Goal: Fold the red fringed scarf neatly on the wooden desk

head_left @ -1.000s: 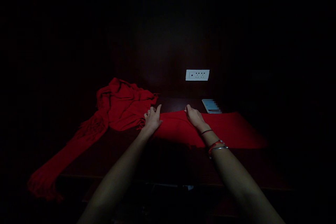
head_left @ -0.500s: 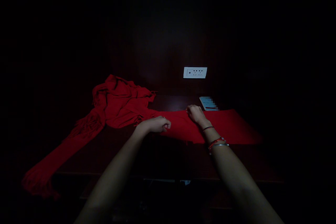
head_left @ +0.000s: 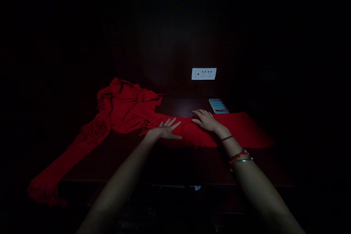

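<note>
The dark worktop [head_left: 186,168] carries everything, and its front edge is the first risk as I judge it: a strip of the heaped red cloth [head_left: 128,106] seems to droop past it at the left, ending in a fringe [head_left: 45,190], so its own weight or a tug could slide the heap off. The flat red cloth [head_left: 244,128] lies along the worktop to the heap's right; whether the two are joined I cannot tell. Loose tassels lie where they meet, so a sideways pull might drag both or trap strands. The right hand [head_left: 207,121], open with fingers loosely extended, lies at the flat cloth's far edge, and the left hand [head_left: 168,131], open with fingers spread, is over its left part; neither grips. Uneven pressure could ruck the fabric, and the bracelets [head_left: 240,157] or the ring [head_left: 169,124] could snag it. A partly blurred, pale blue flat object [head_left: 216,105] sits just behind the right hand, where a backward push might knock it.

Compared with half a second ago, the heap looks unchanged, while both hands, then curled with fingers tucked in, are now opened out over the flat cloth.
</note>
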Motion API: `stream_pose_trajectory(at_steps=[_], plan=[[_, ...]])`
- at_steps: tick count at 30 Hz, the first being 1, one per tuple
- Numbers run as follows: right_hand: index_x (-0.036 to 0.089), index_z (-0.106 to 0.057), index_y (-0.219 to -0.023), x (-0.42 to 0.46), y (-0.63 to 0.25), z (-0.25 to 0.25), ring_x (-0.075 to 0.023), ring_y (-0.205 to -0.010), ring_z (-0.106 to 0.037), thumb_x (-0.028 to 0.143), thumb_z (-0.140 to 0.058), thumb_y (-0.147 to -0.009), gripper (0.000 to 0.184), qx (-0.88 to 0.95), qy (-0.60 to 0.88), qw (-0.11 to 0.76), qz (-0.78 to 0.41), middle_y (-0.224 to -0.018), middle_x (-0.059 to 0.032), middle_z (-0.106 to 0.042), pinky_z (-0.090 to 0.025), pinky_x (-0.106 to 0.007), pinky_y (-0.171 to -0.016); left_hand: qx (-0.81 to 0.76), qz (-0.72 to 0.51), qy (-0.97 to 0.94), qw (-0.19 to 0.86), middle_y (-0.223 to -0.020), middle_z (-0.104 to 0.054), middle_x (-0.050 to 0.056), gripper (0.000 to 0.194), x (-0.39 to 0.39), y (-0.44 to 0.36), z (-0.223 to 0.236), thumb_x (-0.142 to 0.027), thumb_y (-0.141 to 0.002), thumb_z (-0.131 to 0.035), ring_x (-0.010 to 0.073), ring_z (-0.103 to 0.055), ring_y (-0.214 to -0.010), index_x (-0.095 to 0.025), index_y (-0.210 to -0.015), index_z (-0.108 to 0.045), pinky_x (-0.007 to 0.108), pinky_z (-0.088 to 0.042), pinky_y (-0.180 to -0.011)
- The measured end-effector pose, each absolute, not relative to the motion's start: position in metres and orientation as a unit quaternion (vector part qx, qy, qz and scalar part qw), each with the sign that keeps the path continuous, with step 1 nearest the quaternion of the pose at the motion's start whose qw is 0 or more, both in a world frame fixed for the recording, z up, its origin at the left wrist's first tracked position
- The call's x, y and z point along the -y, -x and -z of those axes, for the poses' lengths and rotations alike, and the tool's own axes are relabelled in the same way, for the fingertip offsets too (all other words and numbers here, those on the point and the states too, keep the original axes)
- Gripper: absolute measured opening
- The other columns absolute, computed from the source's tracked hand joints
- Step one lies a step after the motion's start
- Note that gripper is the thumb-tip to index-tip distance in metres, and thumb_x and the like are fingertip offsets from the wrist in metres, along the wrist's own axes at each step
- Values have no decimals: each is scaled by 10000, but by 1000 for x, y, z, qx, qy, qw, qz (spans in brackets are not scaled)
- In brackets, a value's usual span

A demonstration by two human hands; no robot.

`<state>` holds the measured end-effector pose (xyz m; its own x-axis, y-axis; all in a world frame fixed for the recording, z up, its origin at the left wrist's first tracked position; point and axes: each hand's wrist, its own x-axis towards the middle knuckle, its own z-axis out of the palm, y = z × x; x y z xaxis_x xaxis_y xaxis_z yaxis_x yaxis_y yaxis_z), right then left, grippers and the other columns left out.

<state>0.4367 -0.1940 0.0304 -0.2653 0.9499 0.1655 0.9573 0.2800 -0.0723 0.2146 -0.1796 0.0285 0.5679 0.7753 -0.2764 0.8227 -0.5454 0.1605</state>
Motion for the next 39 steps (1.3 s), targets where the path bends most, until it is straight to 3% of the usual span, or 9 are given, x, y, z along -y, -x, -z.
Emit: stream_pose_trajectory(at_steps=[4,11,15,18,23,28,31,36,39], plan=[[268,-180,-1344,211,-448,-16,-265,-1273,-120,601,-184,-801,637,789,611,-9,-63,-1407,-54,-177,-132,-538,-974,-473,136,-853,173,-1395,118,65,1083,176,-211,-29,-739,-506,-485,316,80,-1264,-271,-1348,10,483,-100,-1001],[304,-122,-1347,222,-450,-21,-287,-1279,-46,678,-178,-746,711,789,611,-13,-65,-1419,-32,-107,-46,-562,-977,-487,120,-848,172,-1397,67,90,1123,175,-209,-31,-712,-456,-550,342,49,-1260,-260,-1352,-47,500,-103,-992],[397,-119,-1322,241,-454,-24,-333,-1270,-22,681,-187,-743,649,788,614,-2,-48,-1422,22,-89,-34,-628,-934,-534,-2,-833,143,-1407,52,88,894,183,-222,-29,-727,-642,-353,338,50,-1261,-248,-1353,-98,515,-109,-982],[388,-153,-1321,252,-458,-19,-350,-1264,-33,683,-159,-744,649,774,630,-24,-57,-1419,11,-110,-36,-630,-932,-522,-87,-842,103,-1415,39,65,751,191,-240,-19,-681,-745,-195,303,68,-1270,-253,-1353,-87,498,-90,-992],[399,-154,-1316,255,-468,-15,-369,-1258,-22,712,-198,-714,680,767,637,-39,-67,-1422,15,-87,-27,-646,-919,-474,29,-869,142,-1410,72,57,900,195,-249,-8,-772,-615,-316,333,68,-1262,-307,-1345,-72,521,-41,-986],[405,-113,-1318,255,-489,-22,-386,-1251,20,720,-206,-703,697,729,675,-70,-91,-1426,21,-29,-39,-675,-891,-474,60,-864,160,-1402,109,55,972,193,-241,-18,-789,-553,-370,342,115,-1247,-318,-1342,-52,521,-24,-987],[374,-121,-1329,252,-486,-29,-389,-1251,-17,727,-189,-698,726,718,687,-60,-94,-1424,-5,-70,-33,-666,-902,-468,52,-867,161,-1402,107,63,997,194,-241,-18,-778,-532,-419,352,108,-1246,-316,-1342,-66,530,-30,-983],[351,-161,-1331,239,-449,-29,-329,-1271,-22,663,-131,-761,651,772,633,-14,-59,-1418,12,-120,-11,-642,-924,-468,-30,-875,117,-1420,8,35,657,185,-242,-8,-641,-777,-170,287,71,-1274,-271,-1314,-252,523,-42,-989],[364,-149,-1328,233,-439,-21,-324,-1272,-17,655,-126,-766,633,772,628,-42,-88,-1419,35,-108,-15,-629,-936,-487,-2,-866,114,-1419,-12,27,674,178,-238,-6,-645,-771,-168,296,27,-1278,-278,-1337,-175,529,-66,-986]])
